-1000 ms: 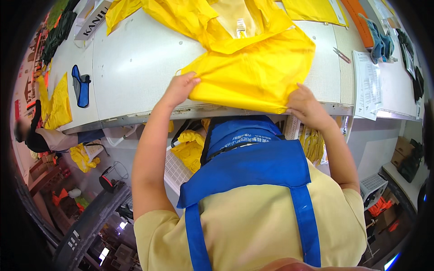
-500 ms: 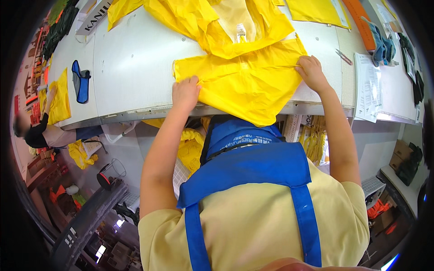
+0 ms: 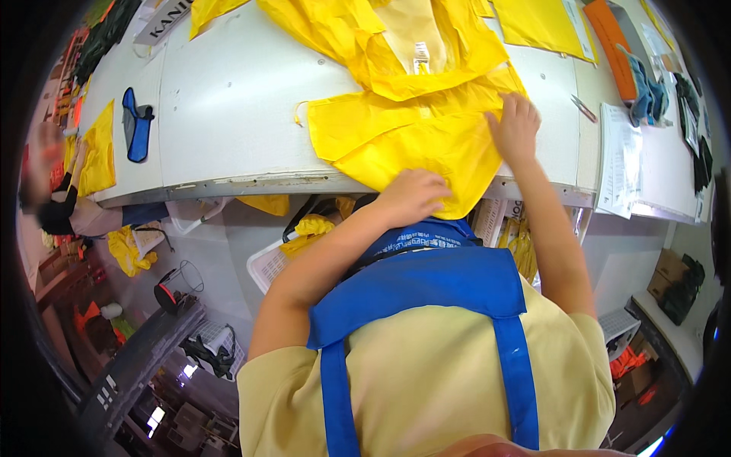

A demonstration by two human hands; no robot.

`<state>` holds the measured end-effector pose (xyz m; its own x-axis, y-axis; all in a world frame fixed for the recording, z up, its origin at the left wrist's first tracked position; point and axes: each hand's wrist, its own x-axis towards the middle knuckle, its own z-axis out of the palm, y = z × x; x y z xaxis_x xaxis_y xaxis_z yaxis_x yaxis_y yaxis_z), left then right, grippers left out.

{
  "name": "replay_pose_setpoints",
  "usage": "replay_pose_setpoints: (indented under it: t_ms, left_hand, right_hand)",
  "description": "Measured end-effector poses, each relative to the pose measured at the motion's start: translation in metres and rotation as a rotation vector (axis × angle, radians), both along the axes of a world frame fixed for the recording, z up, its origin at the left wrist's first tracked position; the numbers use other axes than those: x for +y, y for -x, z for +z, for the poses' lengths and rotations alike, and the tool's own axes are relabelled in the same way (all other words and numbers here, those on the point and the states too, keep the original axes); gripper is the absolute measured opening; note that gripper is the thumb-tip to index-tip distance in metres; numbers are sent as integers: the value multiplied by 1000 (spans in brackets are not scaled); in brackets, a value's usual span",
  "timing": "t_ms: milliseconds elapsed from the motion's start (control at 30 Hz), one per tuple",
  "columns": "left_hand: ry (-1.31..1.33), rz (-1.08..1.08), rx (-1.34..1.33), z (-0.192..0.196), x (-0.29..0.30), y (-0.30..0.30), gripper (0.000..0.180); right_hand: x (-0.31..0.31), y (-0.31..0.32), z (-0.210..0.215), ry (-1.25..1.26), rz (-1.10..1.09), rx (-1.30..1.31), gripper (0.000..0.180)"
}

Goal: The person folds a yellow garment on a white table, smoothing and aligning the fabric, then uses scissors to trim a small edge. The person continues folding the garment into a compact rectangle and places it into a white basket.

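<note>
A yellow rain jacket [image 3: 411, 141] with a pale lining and a white neck label [image 3: 421, 57] lies on the worktable. Its hood-like flap spreads toward me, and the tip hangs over the near edge. Beside that tip, my left hand [image 3: 415, 198] has its fingers curled on the cloth; their undersides are hidden. My right hand [image 3: 518, 129] rests on the flap's right side, thumb apart from the fingers. A thin cord end [image 3: 298, 114] sticks out at the flap's left corner.
Right of the jacket are small snips [image 3: 585, 109], paper sheets [image 3: 618, 156] and an orange box [image 3: 611, 49]. A blue-and-black pouch-like item [image 3: 137, 126] lies to the left. Farther left, a co-worker handles yellow cloth [image 3: 97, 156]. A white basket [image 3: 268, 265] stands under the table.
My left hand has left the flap's left corner and moved right and nearer, to its tip. The right hand's thumb has parted from its fingers. The left corner now lies loose.
</note>
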<state>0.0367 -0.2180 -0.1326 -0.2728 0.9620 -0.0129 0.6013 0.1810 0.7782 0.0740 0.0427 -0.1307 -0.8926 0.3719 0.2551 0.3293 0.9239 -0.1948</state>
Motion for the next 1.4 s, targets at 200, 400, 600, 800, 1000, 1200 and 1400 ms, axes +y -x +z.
replay_pose_setpoints:
  t_ms: [200, 400, 600, 800, 1000, 1200, 1400]
  left_hand:
    - [-95, 1380, -42, -7, -68, 32, 64]
    - [-301, 1441, -1075, -8, -81, 48, 56]
    - [-319, 952, -630, 59, -42, 38, 43]
    - [361, 343, -91, 27, 55, 51, 54]
    - [506, 153, 201, 21, 57, 82, 48]
    - [415, 133, 320, 10, 48, 85, 48]
    - [340, 166, 48, 5, 52, 96, 71]
  right_hand:
    - [-109, -30, -4, 209, 486, -155, 51]
    - [-81, 57, 23, 28, 412, 137, 35]
    - [-22, 174, 9, 616, 301, -352, 28]
    - [10, 187, -9, 1180, 99, -70, 30]
    - [22, 35, -1, 300, -348, 329, 48]
    - [-1, -31, -6, 1708, -578, 434, 55]
    - [-32, 6, 10, 600, 302, -84, 56]
